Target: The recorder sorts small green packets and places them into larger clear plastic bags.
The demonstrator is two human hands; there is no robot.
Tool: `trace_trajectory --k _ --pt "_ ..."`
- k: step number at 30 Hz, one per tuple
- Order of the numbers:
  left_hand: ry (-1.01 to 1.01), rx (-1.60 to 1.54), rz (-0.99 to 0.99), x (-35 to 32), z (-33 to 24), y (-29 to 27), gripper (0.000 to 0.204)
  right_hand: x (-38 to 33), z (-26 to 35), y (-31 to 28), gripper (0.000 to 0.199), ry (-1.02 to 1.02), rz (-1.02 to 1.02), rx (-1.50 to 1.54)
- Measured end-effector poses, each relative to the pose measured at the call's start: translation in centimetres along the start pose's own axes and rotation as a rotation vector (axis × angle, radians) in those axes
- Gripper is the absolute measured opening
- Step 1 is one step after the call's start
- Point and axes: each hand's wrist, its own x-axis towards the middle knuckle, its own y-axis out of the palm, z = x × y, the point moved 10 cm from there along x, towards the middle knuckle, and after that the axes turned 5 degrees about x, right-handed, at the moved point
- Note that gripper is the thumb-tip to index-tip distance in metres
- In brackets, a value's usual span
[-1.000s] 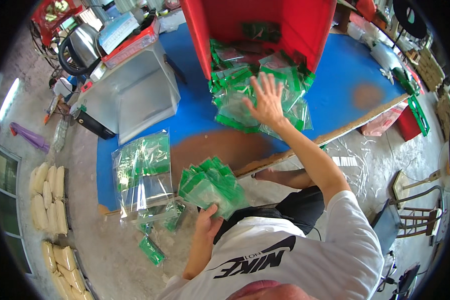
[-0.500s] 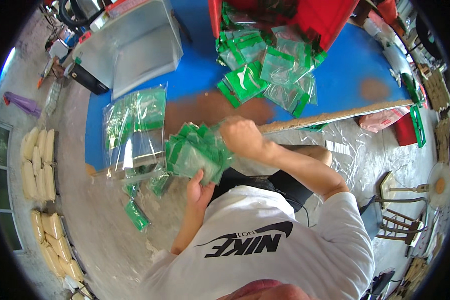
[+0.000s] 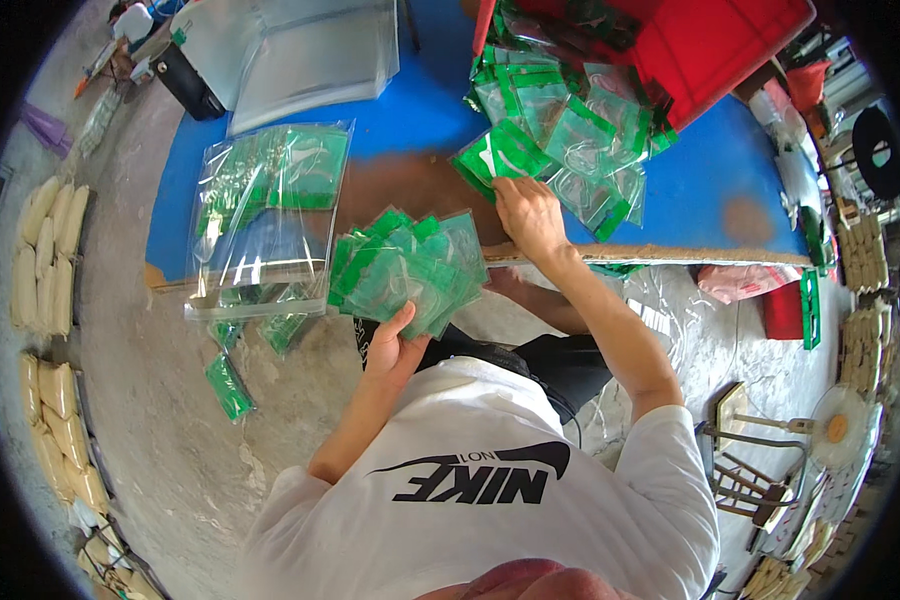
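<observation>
My left hand grips a fanned bunch of small clear packets with green headers, its thumb lying on top. Up and to the right, my right hand has its fingers closed at the near edge of a green packet. That packet lies at the front left of a loose pile of similar packets on the blue table. The fingertips are partly hidden, but they appear to pinch it. A large clear bag with green packets inside lies left of the bunch and overhangs the table edge.
A red crate lies tipped behind the pile, its mouth toward me. Clear plastic bags are stacked at the back left beside a black cylinder. The blue table has a worn front edge. Several green packets lie on the floor.
My right hand has moved from the held bunch up and right to the packet at the pile's edge. My left hand still holds the bunch, now more visible. The view has shifted.
</observation>
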Motion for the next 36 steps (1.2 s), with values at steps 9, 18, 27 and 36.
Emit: trace_trajectory --k 9,18,27,36 --pt "-0.064 -0.062 -0.008 0.3 1.3 -0.2 0.053 -3.9 -4.1 -1.5 0.011 0.831 -0.481 1.562" --pt "-0.187 -0.059 0.254 0.4 1.7 0.5 0.067 -12.4 3.2 2.9 0.021 1.003 -0.164 1.656" --pt "0.028 0.083 0.036 -0.1 -1.3 -0.1 0.055 -6.4 4.5 -0.9 0.02 0.204 0.117 0.744" --pt "0.045 0.097 0.03 -2.2 -1.8 -1.3 0.063 1.3 5.1 2.0 0.039 -0.125 0.257 0.038"
